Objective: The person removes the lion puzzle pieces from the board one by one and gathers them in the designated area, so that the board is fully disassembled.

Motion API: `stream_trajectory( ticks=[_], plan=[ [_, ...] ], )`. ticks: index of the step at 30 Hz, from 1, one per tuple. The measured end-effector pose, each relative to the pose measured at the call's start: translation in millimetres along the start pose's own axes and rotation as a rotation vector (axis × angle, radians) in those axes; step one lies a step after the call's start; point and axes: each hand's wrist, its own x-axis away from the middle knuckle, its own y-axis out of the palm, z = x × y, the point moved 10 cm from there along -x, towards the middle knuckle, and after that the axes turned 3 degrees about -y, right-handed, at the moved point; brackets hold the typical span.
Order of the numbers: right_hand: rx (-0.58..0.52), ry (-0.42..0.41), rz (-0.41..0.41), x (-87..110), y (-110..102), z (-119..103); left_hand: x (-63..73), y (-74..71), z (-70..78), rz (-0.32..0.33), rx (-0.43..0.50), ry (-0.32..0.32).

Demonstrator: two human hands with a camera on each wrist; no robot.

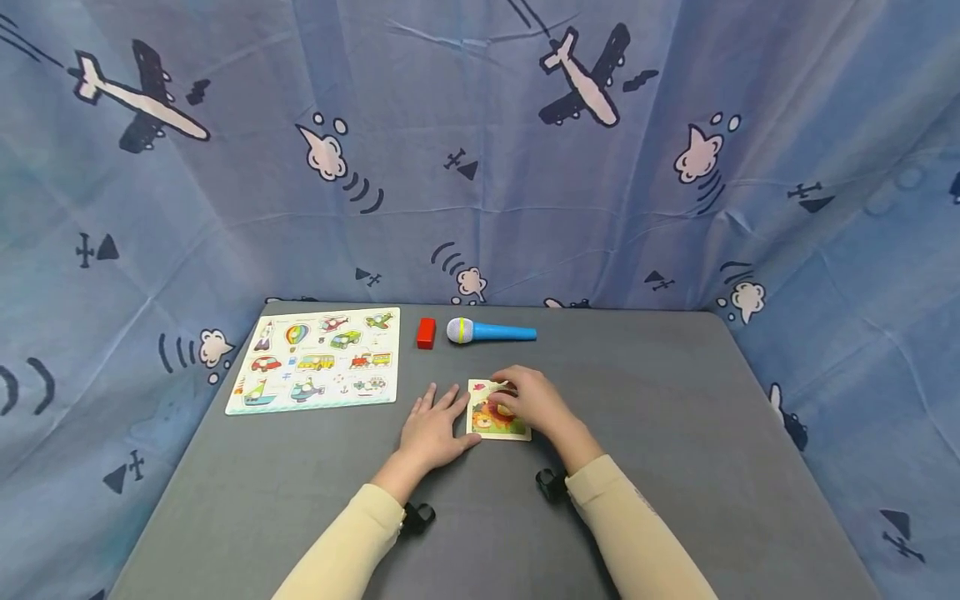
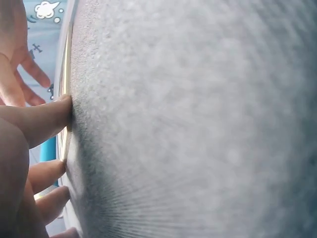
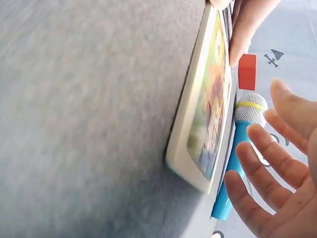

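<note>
A small picture puzzle with a cream border and a lion on it lies flat on the grey table. My left hand rests beside its left edge, fingers spread and the thumb at the near left corner. In the left wrist view, the thumb touches the puzzle's edge. Over the puzzle's far right part is my right hand, hiding some of the picture. Seen from the right wrist, its fingers are apart and loosely bent above the puzzle, with nothing between them.
Behind the puzzle lie a red block and a toy microphone with a blue handle. A larger board with vehicle pictures lies at the back left. A blue patterned curtain hangs around the table.
</note>
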Motion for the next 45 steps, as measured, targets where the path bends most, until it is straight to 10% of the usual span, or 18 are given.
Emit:
stream_trajectory(
  ticks=[45],
  plan=[
    [0.146,0.091,-0.122,-26.8,35,-2,0.4,-0.3,0.2,0.001,-0.034,0.005]
  ],
)
